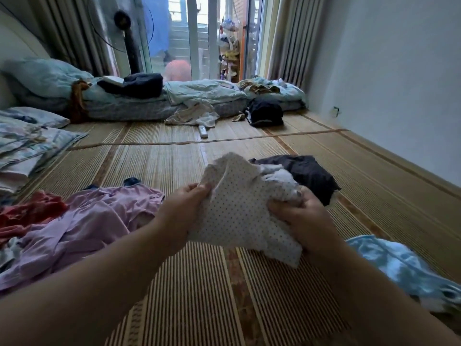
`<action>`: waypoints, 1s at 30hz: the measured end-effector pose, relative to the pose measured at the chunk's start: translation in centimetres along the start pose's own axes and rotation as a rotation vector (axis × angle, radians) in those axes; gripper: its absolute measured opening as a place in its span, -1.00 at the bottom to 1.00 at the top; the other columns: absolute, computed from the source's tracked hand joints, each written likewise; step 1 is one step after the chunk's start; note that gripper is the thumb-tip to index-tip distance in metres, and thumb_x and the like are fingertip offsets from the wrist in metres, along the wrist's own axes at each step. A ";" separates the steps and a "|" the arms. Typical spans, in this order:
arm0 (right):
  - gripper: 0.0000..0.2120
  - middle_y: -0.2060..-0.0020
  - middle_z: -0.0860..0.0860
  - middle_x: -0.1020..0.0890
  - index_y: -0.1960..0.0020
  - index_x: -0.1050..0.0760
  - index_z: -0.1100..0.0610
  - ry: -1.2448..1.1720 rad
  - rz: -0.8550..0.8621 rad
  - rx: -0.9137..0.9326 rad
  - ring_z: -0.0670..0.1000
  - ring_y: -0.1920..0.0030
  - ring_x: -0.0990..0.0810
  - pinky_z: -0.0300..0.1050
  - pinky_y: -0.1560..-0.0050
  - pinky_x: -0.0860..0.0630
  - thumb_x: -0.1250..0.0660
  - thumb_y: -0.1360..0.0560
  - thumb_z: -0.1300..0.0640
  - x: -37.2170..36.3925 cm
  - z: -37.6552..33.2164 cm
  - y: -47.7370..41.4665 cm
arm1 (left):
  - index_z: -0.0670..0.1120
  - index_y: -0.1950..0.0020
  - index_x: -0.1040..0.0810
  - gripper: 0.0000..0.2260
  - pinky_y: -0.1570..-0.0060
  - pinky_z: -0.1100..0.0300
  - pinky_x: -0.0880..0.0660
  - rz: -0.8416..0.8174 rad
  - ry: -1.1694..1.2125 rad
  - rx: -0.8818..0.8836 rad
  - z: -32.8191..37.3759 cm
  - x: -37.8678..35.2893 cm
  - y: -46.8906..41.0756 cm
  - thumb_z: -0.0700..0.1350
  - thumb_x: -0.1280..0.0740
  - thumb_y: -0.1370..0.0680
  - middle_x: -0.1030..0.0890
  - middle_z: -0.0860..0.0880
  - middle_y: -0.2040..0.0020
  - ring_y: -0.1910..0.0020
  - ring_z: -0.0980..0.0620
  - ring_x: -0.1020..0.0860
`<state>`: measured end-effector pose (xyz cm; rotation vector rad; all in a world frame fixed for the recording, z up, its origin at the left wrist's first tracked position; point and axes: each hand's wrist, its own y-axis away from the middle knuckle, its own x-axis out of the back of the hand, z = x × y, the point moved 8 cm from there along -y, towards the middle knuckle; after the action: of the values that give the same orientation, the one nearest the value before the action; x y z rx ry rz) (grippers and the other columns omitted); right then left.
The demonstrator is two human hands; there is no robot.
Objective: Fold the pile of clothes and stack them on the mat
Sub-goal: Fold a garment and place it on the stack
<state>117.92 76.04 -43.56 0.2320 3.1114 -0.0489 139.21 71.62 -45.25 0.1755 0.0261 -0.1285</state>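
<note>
woven straw mat (159, 168) covers pretty much the whole floor, striped tan and brown, with a seam line running across it further back. along the far edge there's a low mattress (129, 107) with rumpled pale blue bedding and some dark clothes dumped on top, glass door and curtains behind it. patterned pillows (27, 141) sit at the left edge.

the unfolded pile is on the mat to the left: a big lilac garment (94, 221) spread out and crumpled, with a red garment (30, 216) bunched up against its left side. lower right there's a light blue cloth (399, 265) lying loose on the mat. a dark garment (306, 173) lies on the mat right of centre, just behind the hands, can't tell if it's folded or just heaped.

the piece being worked on is a white dotted garment (237, 216), held up off the mat in the middle, between the lilac pile and the dark garment. left hand (184, 203) is pinching its upper left edge between thumb and fingers. right hand (299, 218) has its fingers curled round a bunched-up wad of the right side. the bottom corner hangs down toward the mat.

smaller stuff: a black bag (267, 112) by the foot of the mattress, and a white remote (203, 131) lying on the mat near it.
</note>
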 end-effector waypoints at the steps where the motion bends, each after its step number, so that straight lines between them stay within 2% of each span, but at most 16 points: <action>1: -0.67 0.01 0.04 -0.65 -0.13 -0.46 0.08 0.013 0.013 0.029 0.02 0.07 -0.68 -0.08 0.20 -0.65 -0.46 -0.41 0.19 1.5 -1.8 -1.4 | -0.12 -0.16 -0.52 -0.72 0.03 -0.20 -0.58 -0.026 0.036 -0.027 1.7 -1.5 -1.2 0.04 -0.23 -0.59 -0.62 -0.19 -0.05 -0.02 -0.23 -0.61; 3: -0.46 -0.04 0.07 -0.65 -0.18 -0.47 0.08 0.072 0.061 0.058 0.11 0.01 -0.68 0.12 0.07 -0.64 -0.55 -0.26 0.03 4.5 -4.2 -4.7 | -0.10 -0.20 -0.51 -0.71 0.01 -0.26 -0.57 -0.063 0.089 -0.044 4.0 -4.4 -4.0 0.05 -0.26 -0.58 -0.63 -0.18 -0.09 -0.05 -0.22 -0.62; 5: -0.40 -0.03 0.08 -0.66 -0.17 -0.49 0.09 0.134 0.116 0.062 0.13 0.02 -0.67 0.19 0.04 -0.62 -0.55 -0.18 -0.02 7.1 -5.7 -8.0 | -0.13 -0.21 -0.51 -0.68 0.00 -0.27 -0.56 -0.097 0.114 -0.033 5.4 -7.1 -6.7 0.05 -0.28 -0.57 -0.63 -0.19 -0.10 -0.06 -0.22 -0.62; 8: -0.53 0.02 0.10 -0.65 -0.16 -0.45 0.16 0.231 0.132 0.009 0.12 0.06 -0.67 0.12 0.04 -0.63 -0.53 -0.32 0.13 10.3 -6.2 -13.1 | -0.16 -0.12 -0.52 -0.74 -0.01 -0.20 -0.58 -0.074 0.071 0.011 5.9 -10.2 -10.7 0.00 -0.32 -0.56 -0.64 -0.19 -0.05 -0.02 -0.19 -0.63; 10: -0.55 0.06 0.13 -0.63 -0.15 -0.41 0.20 0.323 0.094 -0.071 0.12 0.10 -0.66 0.04 0.14 -0.63 -0.51 -0.34 0.23 11.4 -5.3 -15.6 | -0.18 -0.02 -0.53 -0.82 0.00 -0.16 -0.60 -0.033 -0.038 0.064 4.8 -11.2 -12.8 -0.08 -0.34 -0.55 -0.63 -0.20 -0.01 0.02 -0.19 -0.63; 12: -0.55 0.13 0.08 -0.57 -0.13 -0.37 0.12 0.466 0.067 -0.164 0.08 0.14 -0.62 -0.09 0.27 -0.55 -0.50 -0.35 0.27 12.3 -3.2 -17.7 | -0.20 0.04 -0.55 -0.89 0.02 -0.11 -0.62 -0.002 -0.208 0.105 3.1 -11.7 -14.6 -0.16 -0.34 -0.53 -0.63 -0.21 0.02 0.05 -0.17 -0.64; 14: -0.57 0.20 -0.01 -0.54 -0.16 -0.41 0.10 0.674 0.099 -0.166 0.02 0.16 -0.57 -0.16 0.26 -0.46 -0.47 -0.36 0.27 13.3 -1.4 -19.1 | -0.18 -0.01 -0.58 -0.87 0.11 0.05 -0.64 0.029 -0.334 0.129 1.5 -11.7 -16.0 -0.15 -0.36 -0.51 -0.63 -0.16 0.07 0.12 -0.08 -0.64; 16: -0.65 0.20 -0.03 -0.56 -0.13 -0.46 0.09 0.810 0.125 -0.162 0.02 0.13 -0.56 -0.15 0.17 -0.44 -0.42 -0.37 0.24 13.7 0.3 -19.7 | -0.16 -0.01 -0.61 -0.85 0.20 0.17 -0.62 0.025 -0.368 0.157 0.3 -12.1 -16.7 -0.13 -0.40 -0.49 -0.65 -0.12 0.11 0.18 -0.02 -0.64; 20: -0.71 0.11 0.03 -0.63 -0.07 -0.50 0.11 0.808 0.111 -0.216 0.06 0.08 -0.59 -0.06 0.04 -0.53 -0.39 -0.36 0.22 14.1 2.6 -19.6 | -0.16 0.07 -0.64 -0.76 0.05 -0.11 -0.62 -0.016 -0.382 0.173 -0.7 -12.7 -17.6 -0.07 -0.43 -0.34 -0.68 -0.17 0.10 0.12 -0.13 -0.67; 23: -0.66 0.15 0.03 -0.64 -0.09 -0.53 0.13 0.798 0.131 -0.205 0.07 0.07 -0.61 0.03 -0.03 -0.57 -0.42 -0.33 0.19 14.6 1.5 -19.1 | -0.17 0.08 -0.62 -0.88 0.04 -0.07 -0.62 -0.022 -0.375 0.162 0.2 -12.8 -17.2 -0.14 -0.38 -0.46 -0.67 -0.18 0.08 0.12 -0.12 -0.67; 26: -0.56 0.19 -0.04 -0.54 -0.19 -0.46 0.12 0.804 0.125 -0.179 0.03 0.10 -0.57 0.00 0.03 -0.55 -0.49 -0.37 0.07 14.3 -0.9 -17.7 | -0.15 0.05 -0.60 -0.86 0.23 0.17 -0.61 -0.027 -0.386 0.138 1.5 -12.6 -15.8 -0.09 -0.40 -0.50 -0.63 -0.10 0.16 0.24 -0.01 -0.62; 28: -0.46 0.04 0.02 -0.56 -0.29 -0.40 0.12 0.829 0.128 -0.133 0.03 0.08 -0.56 -0.02 0.09 -0.53 -0.47 -0.40 -0.02 13.4 -2.6 -16.5 | -0.15 0.09 -0.56 -0.85 0.41 0.28 -0.54 -0.034 -0.356 0.129 2.4 -12.2 -14.0 -0.07 -0.40 -0.51 -0.58 -0.06 0.24 0.32 0.05 -0.56; 30: -0.46 -0.18 0.13 -0.55 -0.33 -0.39 0.11 0.905 0.167 -0.041 0.14 -0.09 -0.55 0.03 -0.05 -0.51 -0.43 -0.43 -0.04 12.1 -4.5 -15.1 | -0.13 0.06 -0.51 -0.86 0.54 0.36 -0.42 -0.024 -0.369 0.100 3.3 -11.3 -12.0 -0.07 -0.37 -0.53 -0.52 -0.04 0.25 0.34 0.09 -0.49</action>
<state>103.59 63.01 -38.92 0.6804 3.9537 0.1722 126.50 60.70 -43.67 0.2494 -0.3467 -0.1852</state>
